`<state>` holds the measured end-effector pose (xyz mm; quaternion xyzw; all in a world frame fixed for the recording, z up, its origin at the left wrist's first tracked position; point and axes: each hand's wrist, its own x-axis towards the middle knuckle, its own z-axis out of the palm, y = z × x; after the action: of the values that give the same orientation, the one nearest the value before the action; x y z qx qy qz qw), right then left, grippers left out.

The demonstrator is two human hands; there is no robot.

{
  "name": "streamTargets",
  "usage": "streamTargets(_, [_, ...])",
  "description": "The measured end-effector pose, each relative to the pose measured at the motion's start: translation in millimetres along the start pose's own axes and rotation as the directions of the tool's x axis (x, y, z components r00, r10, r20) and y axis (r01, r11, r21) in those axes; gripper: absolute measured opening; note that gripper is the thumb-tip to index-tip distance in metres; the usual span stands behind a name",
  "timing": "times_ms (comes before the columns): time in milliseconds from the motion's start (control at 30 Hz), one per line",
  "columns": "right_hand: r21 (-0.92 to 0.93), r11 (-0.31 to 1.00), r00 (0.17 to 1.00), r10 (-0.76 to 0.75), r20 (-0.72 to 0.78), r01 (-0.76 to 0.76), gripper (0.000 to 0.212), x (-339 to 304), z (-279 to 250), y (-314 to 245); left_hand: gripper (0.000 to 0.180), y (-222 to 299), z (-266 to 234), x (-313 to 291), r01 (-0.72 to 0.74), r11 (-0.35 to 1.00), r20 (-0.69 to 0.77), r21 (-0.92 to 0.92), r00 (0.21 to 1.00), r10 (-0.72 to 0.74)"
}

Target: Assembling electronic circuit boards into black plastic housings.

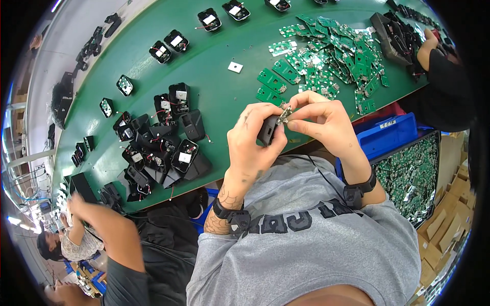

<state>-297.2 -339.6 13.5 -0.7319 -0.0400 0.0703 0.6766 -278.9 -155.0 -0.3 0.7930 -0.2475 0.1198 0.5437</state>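
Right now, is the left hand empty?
No, the left hand holds a black housing between its fingers and thumb.

Around me an electronics assembly workshop, a long green bench (214, 79), heaped circuit boards (352, 58), clustered black casings (192, 125), co-workers (120, 234) beside me

Bare strip of green tabletop (217, 109) between left hand (250, 130) and black housings (153, 136), circuit-board heap (343, 57) blocking beyond right hand (326, 122)
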Motion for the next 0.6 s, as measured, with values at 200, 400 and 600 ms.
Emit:
streamTargets(200, [0.071, 0.996, 0.998, 0.052, 0.019, -0.053, 0.011, 0, -6, 1, 0.029, 5, 4, 3, -0.018, 1.000, -0.006, -0.020, 1.000, 0.018])
streamTargets(400, [0.340, 0.938, 0.997, 0.076, 0.009, -0.074, 0.024, 0, 0, 6, 0.030, 7, 3, -2, 0.006, 0.999, 0.004, -0.040, 1.000, -0.006])
streamTargets(600, [-0.347, 0.808, 0.877, -0.463, 0.124, 0.476, 0.034, 14, -13, -13, 0.041, 10, -10, 7, 0.594, 0.627, 0.298, -0.504, 0.801, -0.519])
